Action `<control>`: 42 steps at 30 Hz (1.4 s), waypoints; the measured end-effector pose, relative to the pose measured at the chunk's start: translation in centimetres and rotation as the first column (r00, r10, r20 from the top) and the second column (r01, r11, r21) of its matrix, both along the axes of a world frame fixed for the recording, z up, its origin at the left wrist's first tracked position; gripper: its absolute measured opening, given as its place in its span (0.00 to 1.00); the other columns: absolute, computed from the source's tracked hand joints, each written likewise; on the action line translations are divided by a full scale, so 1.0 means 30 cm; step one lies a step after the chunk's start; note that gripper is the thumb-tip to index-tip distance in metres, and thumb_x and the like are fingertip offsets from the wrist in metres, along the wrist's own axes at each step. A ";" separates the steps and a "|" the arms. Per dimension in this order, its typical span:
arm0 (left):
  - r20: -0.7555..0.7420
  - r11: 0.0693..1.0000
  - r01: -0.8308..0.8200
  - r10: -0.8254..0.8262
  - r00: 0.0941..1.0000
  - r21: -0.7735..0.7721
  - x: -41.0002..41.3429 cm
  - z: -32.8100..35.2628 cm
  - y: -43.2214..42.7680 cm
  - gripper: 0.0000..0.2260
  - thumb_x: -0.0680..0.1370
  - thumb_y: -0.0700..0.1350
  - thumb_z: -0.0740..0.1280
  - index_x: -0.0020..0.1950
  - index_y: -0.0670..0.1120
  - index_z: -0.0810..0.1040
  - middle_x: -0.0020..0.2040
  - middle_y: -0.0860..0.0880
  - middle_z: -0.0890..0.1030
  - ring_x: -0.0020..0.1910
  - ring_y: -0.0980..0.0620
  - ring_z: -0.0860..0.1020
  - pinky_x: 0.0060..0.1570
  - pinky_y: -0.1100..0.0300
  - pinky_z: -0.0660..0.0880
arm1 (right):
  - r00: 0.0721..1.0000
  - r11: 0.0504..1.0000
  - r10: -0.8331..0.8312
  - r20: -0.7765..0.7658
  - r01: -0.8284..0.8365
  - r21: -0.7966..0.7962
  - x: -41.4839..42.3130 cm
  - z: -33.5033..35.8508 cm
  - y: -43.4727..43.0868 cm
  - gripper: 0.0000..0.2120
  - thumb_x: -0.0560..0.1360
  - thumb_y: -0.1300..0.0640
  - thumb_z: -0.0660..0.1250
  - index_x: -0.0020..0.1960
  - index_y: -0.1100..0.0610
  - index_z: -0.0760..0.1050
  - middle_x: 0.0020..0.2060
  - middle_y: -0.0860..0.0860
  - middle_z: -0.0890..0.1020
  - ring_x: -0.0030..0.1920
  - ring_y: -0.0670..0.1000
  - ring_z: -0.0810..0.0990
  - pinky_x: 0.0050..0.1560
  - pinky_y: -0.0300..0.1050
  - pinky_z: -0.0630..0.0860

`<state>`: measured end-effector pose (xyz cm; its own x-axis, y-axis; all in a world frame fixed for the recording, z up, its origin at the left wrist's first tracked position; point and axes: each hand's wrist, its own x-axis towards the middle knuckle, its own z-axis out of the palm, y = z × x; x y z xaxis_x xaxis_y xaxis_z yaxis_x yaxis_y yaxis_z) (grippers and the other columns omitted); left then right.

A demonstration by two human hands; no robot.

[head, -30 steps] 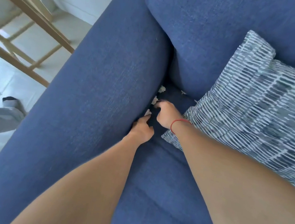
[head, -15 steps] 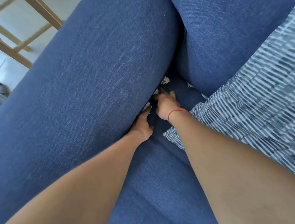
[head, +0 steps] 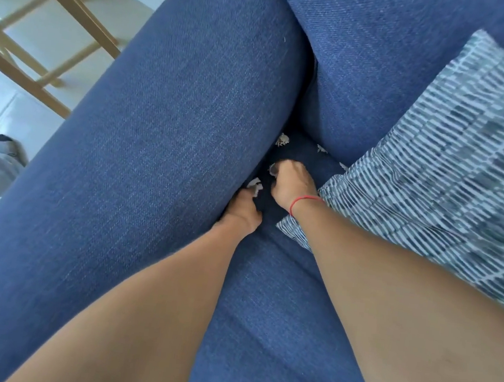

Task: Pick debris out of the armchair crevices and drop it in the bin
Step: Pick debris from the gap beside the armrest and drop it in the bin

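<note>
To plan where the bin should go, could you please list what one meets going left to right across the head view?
Wooden frame → armrest → left hand → right hand → patterned cushion.

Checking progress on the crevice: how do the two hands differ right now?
The left hand presses against the armrest, fingertips at a white scrap; the right hand sits further in, curled over another scrap. The right wrist has a red string; the left is bare. Both work the same gap.
</note>
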<state>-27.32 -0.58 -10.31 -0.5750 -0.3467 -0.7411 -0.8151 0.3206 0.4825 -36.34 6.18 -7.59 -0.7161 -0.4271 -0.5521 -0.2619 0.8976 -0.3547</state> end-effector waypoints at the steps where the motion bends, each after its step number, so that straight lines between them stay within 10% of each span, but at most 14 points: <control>1: -0.031 1.000 -0.021 0.021 0.999 -0.007 0.012 0.021 0.004 0.23 0.78 0.36 0.63 0.73 0.44 0.68 0.71 0.46 0.72 0.70 0.48 0.71 0.71 0.62 0.63 | 0.998 0.998 -0.059 -0.015 0.058 -0.024 0.002 0.019 0.009 0.13 0.75 0.65 0.65 0.59 0.60 0.79 0.59 0.60 0.80 0.60 0.61 0.79 0.58 0.50 0.78; 8: -0.256 0.975 -0.118 0.068 0.964 -0.188 0.013 0.245 0.024 0.09 0.77 0.44 0.66 0.52 0.40 0.76 0.47 0.43 0.81 0.44 0.44 0.80 0.47 0.52 0.79 | 0.962 0.948 -0.254 -0.099 0.227 -0.222 -0.011 0.245 0.054 0.09 0.75 0.63 0.66 0.55 0.59 0.77 0.53 0.58 0.82 0.53 0.60 0.81 0.51 0.48 0.78; 14: -0.448 0.961 -0.134 0.010 0.894 -0.244 -0.042 0.506 -0.023 0.11 0.80 0.46 0.61 0.62 0.45 0.72 0.47 0.46 0.79 0.42 0.48 0.75 0.45 0.52 0.76 | 0.941 0.919 -0.301 -0.157 0.242 -0.312 -0.012 0.455 0.045 0.11 0.77 0.65 0.61 0.57 0.61 0.78 0.57 0.59 0.78 0.55 0.61 0.78 0.53 0.51 0.75; 22: -0.543 0.926 -0.259 0.074 0.837 -0.274 0.091 0.681 -0.321 0.21 0.80 0.50 0.63 0.31 0.41 0.67 0.28 0.49 0.65 0.29 0.51 0.60 0.28 0.57 0.60 | 0.937 0.883 -0.333 -0.108 0.270 -0.383 0.125 0.646 -0.163 0.13 0.74 0.64 0.62 0.56 0.58 0.79 0.57 0.57 0.80 0.55 0.60 0.80 0.56 0.50 0.78; 32: -0.452 0.793 -0.549 0.401 0.797 -0.265 0.534 0.754 -0.776 0.07 0.80 0.42 0.64 0.48 0.43 0.81 0.39 0.47 0.80 0.38 0.47 0.76 0.45 0.57 0.71 | 0.998 0.914 0.024 -0.054 -0.044 -0.404 0.463 0.665 -0.705 0.11 0.76 0.65 0.60 0.54 0.61 0.79 0.54 0.56 0.80 0.53 0.58 0.79 0.54 0.50 0.79; 37: -0.397 0.745 -0.611 0.493 0.774 -0.268 0.674 0.712 -0.920 0.13 0.80 0.46 0.64 0.59 0.40 0.80 0.60 0.41 0.80 0.61 0.42 0.77 0.60 0.53 0.72 | 0.986 0.904 0.157 -0.048 -0.163 -0.394 0.597 0.649 -0.892 0.13 0.76 0.65 0.62 0.59 0.60 0.78 0.56 0.56 0.81 0.57 0.57 0.79 0.57 0.48 0.78; 42: -0.376 0.726 -0.648 0.548 0.747 -0.231 0.713 0.692 -0.992 0.13 0.81 0.47 0.61 0.44 0.41 0.80 0.40 0.45 0.78 0.44 0.42 0.75 0.39 0.58 0.73 | 0.966 0.911 0.257 -0.001 -0.243 -0.334 0.665 0.624 -0.996 0.16 0.79 0.65 0.60 0.66 0.60 0.73 0.63 0.57 0.78 0.62 0.57 0.77 0.61 0.47 0.74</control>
